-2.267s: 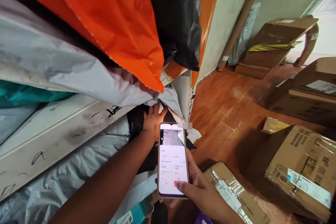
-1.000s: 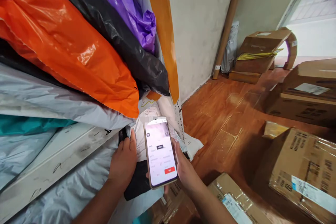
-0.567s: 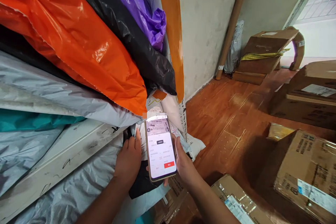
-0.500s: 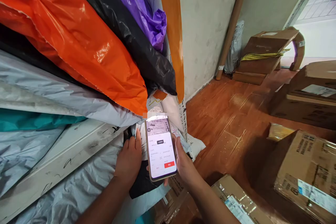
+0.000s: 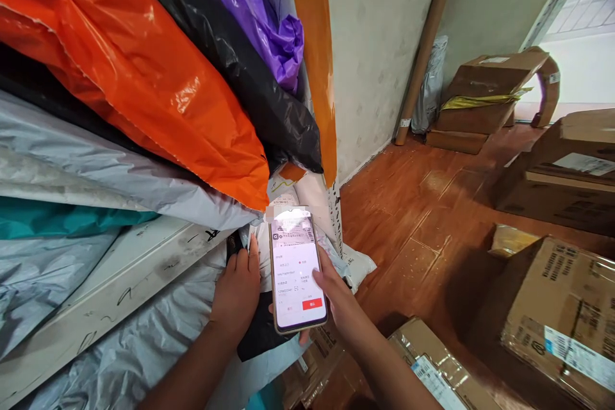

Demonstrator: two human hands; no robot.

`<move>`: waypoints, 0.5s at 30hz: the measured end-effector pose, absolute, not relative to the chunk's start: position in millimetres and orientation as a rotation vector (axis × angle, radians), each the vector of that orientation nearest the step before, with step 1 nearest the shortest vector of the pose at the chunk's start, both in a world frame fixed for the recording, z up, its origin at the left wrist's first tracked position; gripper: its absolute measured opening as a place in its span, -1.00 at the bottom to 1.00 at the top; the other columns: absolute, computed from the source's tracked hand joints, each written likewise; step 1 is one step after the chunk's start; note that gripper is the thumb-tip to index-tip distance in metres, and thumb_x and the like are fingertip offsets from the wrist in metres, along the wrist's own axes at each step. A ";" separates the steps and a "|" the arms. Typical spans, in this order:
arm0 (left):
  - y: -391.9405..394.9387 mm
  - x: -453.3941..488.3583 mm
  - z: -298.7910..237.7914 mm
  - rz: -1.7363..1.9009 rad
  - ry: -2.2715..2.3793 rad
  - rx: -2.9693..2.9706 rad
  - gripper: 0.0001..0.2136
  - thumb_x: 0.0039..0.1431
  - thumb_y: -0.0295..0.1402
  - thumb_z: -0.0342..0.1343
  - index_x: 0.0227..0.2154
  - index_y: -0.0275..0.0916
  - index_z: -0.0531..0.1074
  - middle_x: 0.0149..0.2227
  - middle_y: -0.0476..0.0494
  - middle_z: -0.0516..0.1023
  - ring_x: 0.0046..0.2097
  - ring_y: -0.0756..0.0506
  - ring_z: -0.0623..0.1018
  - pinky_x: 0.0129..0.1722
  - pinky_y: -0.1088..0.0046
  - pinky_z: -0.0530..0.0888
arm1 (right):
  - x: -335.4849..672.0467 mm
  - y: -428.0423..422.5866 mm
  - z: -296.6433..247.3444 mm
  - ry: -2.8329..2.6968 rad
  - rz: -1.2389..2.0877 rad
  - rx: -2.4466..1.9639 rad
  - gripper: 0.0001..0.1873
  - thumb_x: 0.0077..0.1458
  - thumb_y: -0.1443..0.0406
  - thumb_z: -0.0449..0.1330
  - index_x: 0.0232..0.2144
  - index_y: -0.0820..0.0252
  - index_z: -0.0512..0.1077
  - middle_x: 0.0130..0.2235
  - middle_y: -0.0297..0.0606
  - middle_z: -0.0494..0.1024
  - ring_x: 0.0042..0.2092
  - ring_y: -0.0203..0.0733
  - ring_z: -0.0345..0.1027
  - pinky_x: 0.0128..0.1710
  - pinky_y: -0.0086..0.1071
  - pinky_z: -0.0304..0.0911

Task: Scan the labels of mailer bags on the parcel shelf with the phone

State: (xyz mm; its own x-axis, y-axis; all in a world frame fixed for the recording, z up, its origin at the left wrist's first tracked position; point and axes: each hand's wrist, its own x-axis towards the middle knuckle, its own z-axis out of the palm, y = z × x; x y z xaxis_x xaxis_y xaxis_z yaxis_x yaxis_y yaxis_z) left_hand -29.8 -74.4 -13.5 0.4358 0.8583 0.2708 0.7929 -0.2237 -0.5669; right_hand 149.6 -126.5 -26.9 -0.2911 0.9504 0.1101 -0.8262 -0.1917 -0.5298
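The right hand [image 5: 336, 304] is closing its grip around a phone [image 5: 296, 269], fingers wrapping the right edge and the thumb reaching across the lit screen near a red button at its lower part. The phone is being held upright, just in front of the shelf's right end. The left hand [image 5: 239, 291] is lying flat and open, holding nothing, its palm and fingers pressing on a black parcel [image 5: 259, 339] and the white parcel [image 5: 262, 256] beside it, both tucked under the white shelf board [image 5: 110, 282] at its right end.

Above that board, an orange bag [image 5: 144, 77], a black bag [image 5: 230, 57], a purple bag [image 5: 259, 19] and a grey bag [image 5: 106, 173] are piling up and sagging over the front edge. A teal bag [image 5: 57, 221] is showing at the left. Cardboard boxes [image 5: 552, 307] are sitting on the wooden floor [image 5: 413, 218] to the right, well apart from the shelf.

By the look of it, the step in hand is scanning or logging a parcel label: the screen's top part is showing a barcode-like picture with form lines below. The next move probably calls for a steady thumb tap on the red button while the left hand is keeping the parcel's label flat and facing the phone.
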 end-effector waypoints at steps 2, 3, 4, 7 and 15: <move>-75.2 -28.2 -13.1 0.151 -1.408 -2.046 -0.49 0.17 -0.62 0.01 0.20 -0.54 0.16 -0.28 -0.23 0.43 -0.24 -0.14 0.47 -0.27 0.38 0.53 | 155.2 -135.2 -26.8 -0.623 1.826 -0.302 -0.18 -0.06 0.28 0.29 0.18 -0.04 -0.01 -0.15 -0.24 0.60 -0.36 -0.14 0.57 -0.63 -0.47 0.44; -75.2 -27.2 -12.7 0.162 -1.426 -2.048 -0.49 0.17 -0.62 -0.01 0.21 -0.54 0.15 -0.28 -0.24 0.43 -0.24 -0.14 0.47 -0.27 0.37 0.53 | 157.5 -139.9 -27.3 -0.644 1.829 -0.321 -0.15 -0.10 0.35 0.27 0.19 -0.04 -0.02 -0.12 -0.25 0.60 -0.32 -0.14 0.57 -0.57 -0.44 0.47; -74.8 -26.2 -11.9 0.177 -1.447 -2.049 -0.49 0.18 -0.63 -0.03 0.21 -0.53 0.14 -0.28 -0.24 0.43 -0.23 -0.15 0.47 -0.28 0.37 0.53 | 159.3 -144.5 -28.0 -0.666 1.820 -0.335 -0.13 -0.11 0.39 0.25 0.20 -0.04 -0.03 -0.09 -0.24 0.58 -0.27 -0.14 0.56 -0.52 -0.42 0.48; -74.4 -23.6 -6.9 0.221 -1.527 -2.082 -0.48 0.18 -0.66 -0.12 0.23 -0.52 0.11 -0.27 -0.26 0.43 -0.20 -0.17 0.47 -0.22 0.33 0.52 | 163.8 -158.1 -29.4 -0.681 1.801 -0.322 -0.05 -0.07 0.41 0.23 0.25 -0.07 -0.17 0.01 -0.19 0.52 -0.20 -0.12 0.53 -0.50 -0.42 0.45; -152.9 2.4 20.9 -1.011 -2.353 -2.753 -0.52 0.21 -0.27 0.05 0.19 -0.15 0.26 0.32 -0.21 -0.02 0.32 -0.30 -0.03 0.32 0.06 -0.13 | 188.3 -214.1 -21.6 -0.421 1.818 -0.473 0.21 -0.27 0.19 0.46 0.29 -0.02 -0.18 -0.12 -0.18 0.60 -0.28 -0.03 0.52 -0.33 -0.24 0.38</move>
